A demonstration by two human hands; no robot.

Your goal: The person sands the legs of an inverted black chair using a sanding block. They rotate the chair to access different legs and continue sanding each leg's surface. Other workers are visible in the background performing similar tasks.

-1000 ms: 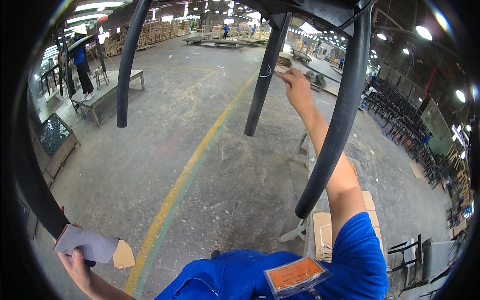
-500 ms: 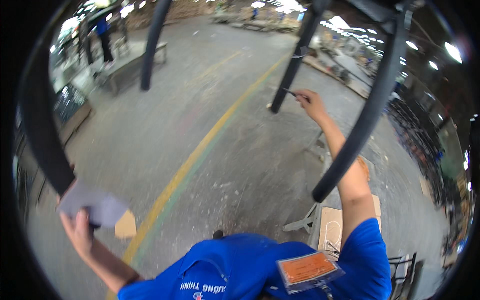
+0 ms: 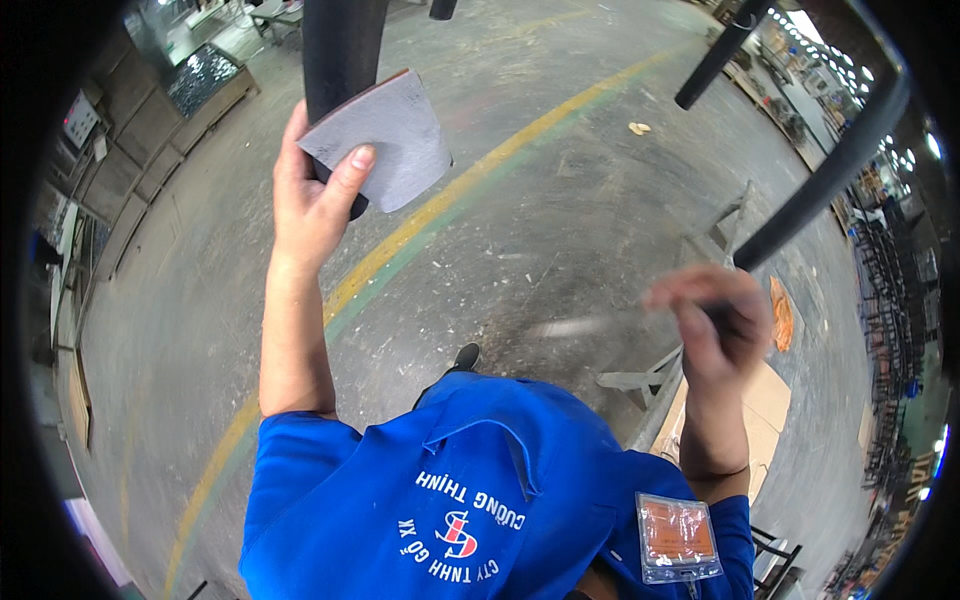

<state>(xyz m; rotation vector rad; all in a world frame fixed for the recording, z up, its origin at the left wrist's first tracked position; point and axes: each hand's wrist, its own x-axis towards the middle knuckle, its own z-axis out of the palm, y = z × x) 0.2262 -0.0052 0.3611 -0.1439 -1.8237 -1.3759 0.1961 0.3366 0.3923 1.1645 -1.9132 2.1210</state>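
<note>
My left hand is closed round the lower end of a black leg. Under its thumb lies a grey sheet with a reddish-brown edge, apparently sandpaper, pressed against the leg; the other fingers are partly hidden behind the leg. My right hand is smeared by motion, its fingers bent. A slim tool seems to stick out leftward from it, too blurred to name its kind. Just above that hand ends another black leg.
Further black legs hang at the upper right and top. A pale wooden stand with cardboard on it is at my right. An orange item lies beside it. A yellow line crosses the concrete floor. Stacked dark frames line the far right.
My view has shifted, and my left hand with the sandpaper now appears higher and nearer the middle. My right hand has come back from the far leg toward my body.
</note>
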